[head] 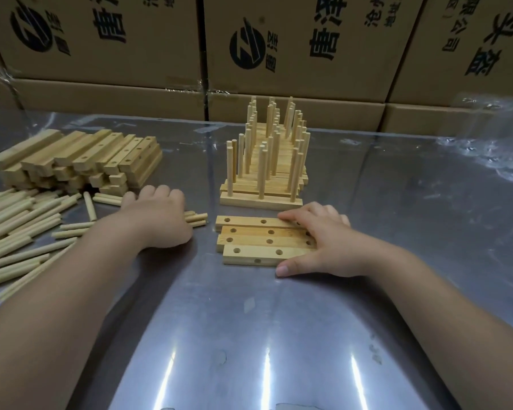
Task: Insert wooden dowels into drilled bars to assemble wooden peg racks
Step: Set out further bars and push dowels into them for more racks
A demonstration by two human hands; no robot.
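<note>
The cardboard boxes [308, 39] stacked along the back are the only containers in view. They are taped shut, so what they hold cannot be seen. In front of them the shiny desk [249, 321] carries all the work.

On its left side lies a spread of loose dowels [18, 226], and behind that a stack of drilled bars [80, 158] waits. At the centre back stand the finished peg racks [264, 173], set one behind another with their pegs upright.

Just in front of the racks four bars [255, 241] lie flat side by side, holes up and all still empty, so this looks like the start of a fresh batch — bars laid out, pegs not yet in.

The right hand [323, 244] rests across the right ends of these bars with its fingers laid over them and its thumb on the desk by the nearest bar; it presses rather than grips. The left hand [157, 220] is curled over a small bunch of dowels [197, 219] just left of the bars, and their ends stick out beside it.

The likely next move is to carry that bunch over, stand one dowel square to a hole and push it home — while the right hand keeps the bars from sliding.
</note>
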